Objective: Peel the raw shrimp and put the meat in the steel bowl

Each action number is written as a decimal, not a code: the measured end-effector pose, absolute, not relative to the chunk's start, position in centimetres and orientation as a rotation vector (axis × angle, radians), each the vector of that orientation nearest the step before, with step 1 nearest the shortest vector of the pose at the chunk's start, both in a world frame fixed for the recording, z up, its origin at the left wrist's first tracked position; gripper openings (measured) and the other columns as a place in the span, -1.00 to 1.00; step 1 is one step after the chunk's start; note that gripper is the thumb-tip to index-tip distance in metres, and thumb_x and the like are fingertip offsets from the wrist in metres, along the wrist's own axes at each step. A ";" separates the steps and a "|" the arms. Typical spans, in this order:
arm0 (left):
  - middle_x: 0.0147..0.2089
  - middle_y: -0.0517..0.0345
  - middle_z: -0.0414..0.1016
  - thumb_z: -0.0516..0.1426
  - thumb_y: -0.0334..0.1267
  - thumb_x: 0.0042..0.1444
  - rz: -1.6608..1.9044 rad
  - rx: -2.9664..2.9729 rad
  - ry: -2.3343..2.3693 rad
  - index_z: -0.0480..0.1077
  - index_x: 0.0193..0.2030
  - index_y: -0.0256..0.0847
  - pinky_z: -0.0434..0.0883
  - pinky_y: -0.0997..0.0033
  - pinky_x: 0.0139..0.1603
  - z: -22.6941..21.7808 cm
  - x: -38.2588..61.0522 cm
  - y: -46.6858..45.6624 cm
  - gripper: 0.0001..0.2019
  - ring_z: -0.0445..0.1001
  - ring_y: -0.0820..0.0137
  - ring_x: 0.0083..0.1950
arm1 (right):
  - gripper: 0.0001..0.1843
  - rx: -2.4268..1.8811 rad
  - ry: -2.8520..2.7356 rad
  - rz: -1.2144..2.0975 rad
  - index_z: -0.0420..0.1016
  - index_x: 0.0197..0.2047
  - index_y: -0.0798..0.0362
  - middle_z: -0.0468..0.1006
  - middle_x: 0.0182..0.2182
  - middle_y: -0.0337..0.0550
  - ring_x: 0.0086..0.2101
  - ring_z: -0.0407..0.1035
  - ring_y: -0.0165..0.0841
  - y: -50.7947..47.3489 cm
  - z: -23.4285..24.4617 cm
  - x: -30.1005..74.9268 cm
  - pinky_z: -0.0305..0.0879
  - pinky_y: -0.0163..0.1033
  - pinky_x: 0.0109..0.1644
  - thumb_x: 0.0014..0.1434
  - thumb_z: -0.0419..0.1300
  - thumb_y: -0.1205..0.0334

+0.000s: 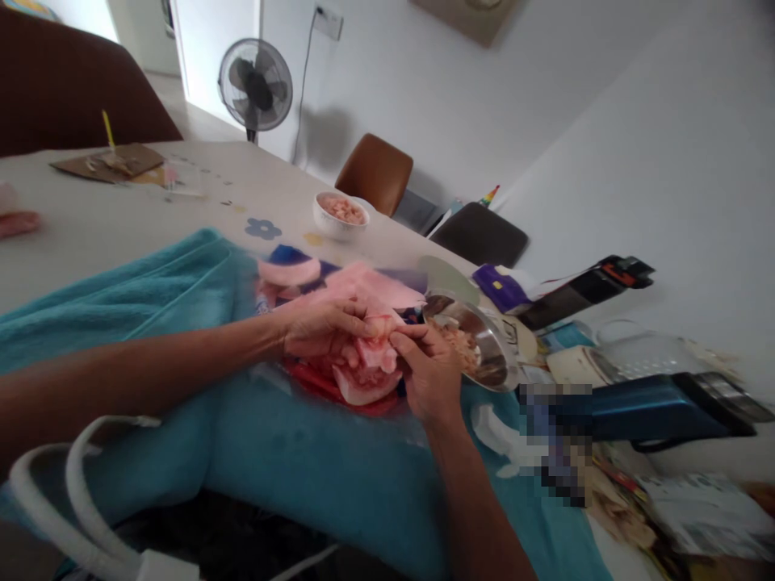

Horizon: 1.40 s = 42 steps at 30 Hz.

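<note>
My left hand (324,329) and my right hand (433,367) meet over the middle of the table. Between their bent fingers is a pale pink pomelo segment (380,337) with whitish membrane on it, pinched from both sides. Thick pink pieces of pomelo peel (291,272) lie just behind and below the hands, on a red and dark blue plastic bag (312,387). Close by my right hand stands a steel bowl (502,363), tilted in view, holding pinkish scraps. Parts of the pomelo are hidden by my fingers.
Farther back is a white bowl (339,228) of pink pulp. A teal cloth (291,460) covers the table's near side. To the right are a blue bottle (654,406), a black bottle (575,290) and clutter. A white cable (78,492) loops at lower left.
</note>
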<state>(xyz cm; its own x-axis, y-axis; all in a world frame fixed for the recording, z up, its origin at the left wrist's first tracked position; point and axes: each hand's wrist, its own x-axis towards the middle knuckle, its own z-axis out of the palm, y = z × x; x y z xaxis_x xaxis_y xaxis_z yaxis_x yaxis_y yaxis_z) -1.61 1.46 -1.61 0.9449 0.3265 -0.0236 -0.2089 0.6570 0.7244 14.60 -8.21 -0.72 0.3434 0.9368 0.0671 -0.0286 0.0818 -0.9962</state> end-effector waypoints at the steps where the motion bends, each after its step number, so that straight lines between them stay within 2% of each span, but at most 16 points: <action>1: -0.40 0.11 0.57 0.31 -0.42 0.04 0.319 0.825 0.197 0.45 -0.28 -0.33 0.50 0.58 -0.47 -1.6 -1.5 1.3 -0.86 0.53 0.51 -0.51 | -0.85 -1.305 -1.031 0.816 0.54 -0.43 0.02 0.51 -0.61 -0.35 -0.61 0.35 -0.50 -8.3 -0.7 14.6 0.37 -0.39 -0.52 -0.06 0.39 0.18; 3: -0.43 0.14 0.54 0.34 -0.37 0.01 0.331 0.897 0.305 0.43 -0.29 -0.32 0.42 0.61 -0.56 -1.5 -1.3 1.1 -0.82 0.47 0.54 -0.56 | -0.88 -1.362 -1.161 0.667 0.55 -0.42 0.02 0.53 -0.58 -0.32 -0.57 0.39 -0.47 -8.4 -0.6 14.6 0.38 -0.37 -0.48 -0.02 0.36 0.19; 5: -0.51 0.21 0.47 0.35 -0.36 -0.01 0.329 0.964 0.390 0.41 -0.34 -0.31 0.30 0.65 -0.65 -1.5 -1.1 0.8 -0.81 0.37 0.59 -0.62 | -0.89 -1.370 -1.221 0.692 0.53 -0.43 0.02 0.53 -0.60 -0.32 -0.59 0.39 -0.46 -8.6 -0.4 14.6 0.38 -0.36 -0.49 0.00 0.35 0.19; 8: -0.59 0.30 0.35 0.33 -0.35 -0.01 0.323 1.008 0.404 0.37 -0.45 -0.30 0.15 0.67 -0.72 -1.5 -1.1 0.4 -0.81 0.26 0.63 -0.67 | -0.85 -1.256 -1.136 1.033 0.48 -0.44 0.01 0.46 -0.70 -0.37 -0.71 0.31 -0.47 -8.7 0.0 14.6 0.30 -0.38 -0.65 0.01 0.34 0.17; 10: -0.59 0.30 0.34 0.32 -0.34 -0.02 0.312 1.009 0.378 0.36 -0.48 -0.29 0.11 0.67 -0.74 -1.5 -1.1 0.4 -0.80 0.26 0.62 -0.67 | -0.82 -1.161 -1.013 1.227 0.45 -0.46 0.02 0.45 -0.70 -0.38 -0.75 0.26 -0.49 -8.7 0.2 14.7 0.25 -0.40 -0.72 -0.02 0.36 0.17; 14: -0.55 0.28 0.39 0.34 -0.37 -0.09 0.306 0.957 0.366 0.39 -0.47 -0.30 0.17 0.68 -0.71 -1.3 -1.2 0.5 -0.82 0.33 0.60 -0.63 | -0.78 -1.096 -0.917 1.367 0.45 -0.50 0.05 0.47 -0.65 -0.37 -0.74 0.25 -0.53 -8.5 0.4 14.9 0.26 -0.43 -0.75 -0.08 0.41 0.19; 18: -0.55 0.29 0.39 0.35 -0.44 -0.14 0.288 0.932 0.342 0.38 -0.46 -0.30 0.23 0.68 -0.66 -1.0 -1.2 0.6 -0.80 0.33 0.61 -0.61 | -0.81 -1.081 -0.927 1.332 0.47 -0.44 0.05 0.49 -0.60 -0.36 -0.71 0.28 -0.54 -8.3 0.4 15.2 0.29 -0.44 -0.72 -0.06 0.40 0.19; 22: -0.52 0.28 0.42 0.37 -0.44 -0.14 0.265 0.925 0.304 0.38 -0.47 -0.30 0.33 0.64 -0.58 -1.4 -1.2 0.8 -0.78 0.36 0.61 -0.58 | -0.85 -1.104 -0.981 1.047 0.47 -0.40 0.05 0.49 -0.57 -0.35 -0.64 0.34 -0.52 -8.0 0.5 15.9 0.32 -0.42 -0.64 -0.02 0.35 0.22; 27: -0.44 0.26 0.49 0.35 -0.45 -0.07 0.304 0.864 0.265 0.46 -0.37 -0.29 0.43 0.61 -0.49 -1.8 -1.3 1.0 -0.84 0.42 0.60 -0.54 | -0.85 -1.300 -0.949 0.297 0.44 -0.32 0.03 0.49 -0.55 -0.32 -0.56 0.42 -0.41 -7.3 0.4 19.5 0.43 -0.24 -0.44 0.04 0.28 0.19; 29: -0.44 0.24 0.51 0.33 -0.44 -0.04 0.315 0.839 0.260 0.48 -0.36 -0.30 0.43 0.63 -0.51 -1.8 -1.2 1.0 -0.88 0.45 0.59 -0.53 | -0.87 -1.496 -0.976 -0.025 0.46 -0.31 0.05 0.52 -0.48 -0.24 -0.51 0.46 -0.35 -7.1 0.3 21.6 0.46 -0.14 -0.31 0.05 0.23 0.19; 31: -0.44 0.20 0.53 0.32 -0.43 -0.02 0.320 0.835 0.287 0.49 -0.37 -0.31 0.43 0.64 -0.53 -1.6 -1.2 0.9 -0.91 0.49 0.55 -0.51 | -0.85 -1.694 -1.064 -0.293 0.50 -0.32 0.07 0.56 -0.34 -0.07 -0.35 0.50 -0.26 -7.0 0.2 23.5 0.46 -0.05 -0.15 0.02 0.15 0.24; 34: -0.38 0.13 0.58 0.34 -0.43 -0.02 0.327 0.851 0.335 0.52 -0.33 -0.34 0.49 0.62 -0.44 -1.6 -1.1 0.7 -0.89 0.56 0.50 -0.42 | -0.81 -1.909 -1.227 -0.460 0.54 -0.41 0.07 0.58 -0.23 0.08 -0.11 0.46 -0.12 -7.0 0.0 25.0 0.37 0.04 0.06 0.02 0.11 0.20; 36: -0.34 0.11 0.60 0.36 -0.43 -0.03 0.314 0.856 0.330 0.53 -0.29 -0.33 0.53 0.58 -0.37 -1.8 -1.1 0.7 -0.85 0.57 0.50 -0.40 | -0.73 -2.020 -1.275 -0.442 0.57 -0.40 0.07 0.61 -0.24 0.09 -0.10 0.46 -0.07 -7.0 0.0 25.1 0.33 0.08 0.11 0.06 0.09 0.13; 39: -0.32 0.10 0.61 0.37 -0.42 -0.04 0.303 0.864 0.309 0.53 -0.24 -0.31 0.54 0.57 -0.33 -2.2 -1.1 0.8 -0.80 0.58 0.49 -0.39 | -0.56 -2.090 -1.237 -0.397 0.59 -0.07 0.13 0.65 -0.24 0.08 -0.15 0.50 -0.06 -7.3 0.1 24.5 0.33 0.09 0.08 0.07 0.05 0.15; 42: -0.35 0.11 0.59 0.38 -0.41 -0.04 0.314 0.899 0.318 0.52 -0.23 -0.31 0.52 0.59 -0.33 -2.3 -1.0 0.9 -0.78 0.60 0.47 -0.36 | -0.35 -2.067 -1.218 -0.349 0.40 0.22 0.17 0.63 -0.08 0.11 -0.13 0.51 -0.10 -7.6 0.4 23.8 0.34 0.05 0.05 0.06 0.06 0.19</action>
